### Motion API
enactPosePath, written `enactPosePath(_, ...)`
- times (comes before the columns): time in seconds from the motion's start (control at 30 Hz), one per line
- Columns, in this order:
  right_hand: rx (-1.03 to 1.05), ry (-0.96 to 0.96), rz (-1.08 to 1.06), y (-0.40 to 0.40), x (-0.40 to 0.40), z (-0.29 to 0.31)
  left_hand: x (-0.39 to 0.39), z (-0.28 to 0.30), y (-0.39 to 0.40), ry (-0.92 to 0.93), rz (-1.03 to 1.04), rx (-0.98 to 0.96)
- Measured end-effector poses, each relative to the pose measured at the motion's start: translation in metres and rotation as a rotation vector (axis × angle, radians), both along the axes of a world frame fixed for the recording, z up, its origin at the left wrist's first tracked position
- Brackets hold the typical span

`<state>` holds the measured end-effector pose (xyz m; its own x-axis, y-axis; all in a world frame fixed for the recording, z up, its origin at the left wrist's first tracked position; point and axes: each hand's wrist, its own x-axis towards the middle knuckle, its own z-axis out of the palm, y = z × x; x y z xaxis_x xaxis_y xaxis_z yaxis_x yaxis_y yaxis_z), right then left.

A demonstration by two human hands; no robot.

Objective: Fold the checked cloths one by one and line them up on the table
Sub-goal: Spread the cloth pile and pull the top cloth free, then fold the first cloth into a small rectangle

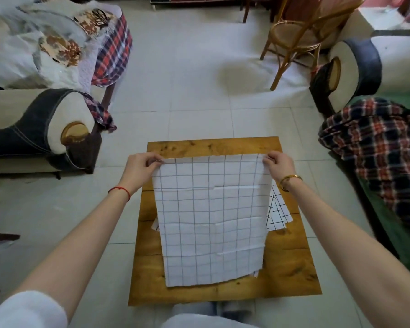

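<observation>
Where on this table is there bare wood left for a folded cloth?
Bare wood on the table shows along the far edge beyond both hands, down the near-right corner, and in a thin strip left of the spread checked cloth. The middle is covered, with more cloths underneath at right.

Soft, even daylight is cast throughout; shadows are faint. Straight lines are bent by wide-angle distortion, and edges are blurred.

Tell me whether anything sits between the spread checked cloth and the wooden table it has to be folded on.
Yes. More white checked cloths lie on the brown wooden table under the white grid-checked cloth, peeking out at its right and left edges. The left hand and right hand pinch its far corners.
</observation>
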<state>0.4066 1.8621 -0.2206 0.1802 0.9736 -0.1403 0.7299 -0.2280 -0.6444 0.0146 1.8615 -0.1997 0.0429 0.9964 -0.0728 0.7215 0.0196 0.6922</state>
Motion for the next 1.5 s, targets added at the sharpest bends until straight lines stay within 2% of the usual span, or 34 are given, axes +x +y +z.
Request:
enactPosePath(0.2, -0.043, -0.040, -0.051, 0.028, -0.010, -0.039, -0.003, -0.037, 0.025, -0.017, 0.037, -0.057)
enactPosePath(0.53, -0.081, -0.056, -0.007, 0.026, -0.009, -0.060, -0.001, -0.067, 0.030, 0.016, 0.040, -0.098)
enactPosePath(0.87, -0.155, -0.124, 0.138, -0.020, 0.006, -0.075, -0.003, -0.094, -0.029, 0.030, 0.019, -0.228)
enactPosePath(1.13, -0.234, -0.159, 0.259, -0.082, 0.016, -0.123, 0.010, -0.137, -0.094, 0.052, 0.003, -0.285)
enactPosePath(1.33, -0.327, -0.181, 0.257, -0.121, 0.017, -0.168, 0.021, -0.186, -0.126, 0.154, -0.045, -0.330)
enactPosePath(1.5, -0.414, -0.179, 0.269, -0.138, 0.012, -0.196, 0.025, -0.219, -0.137, 0.153, -0.071, -0.389)
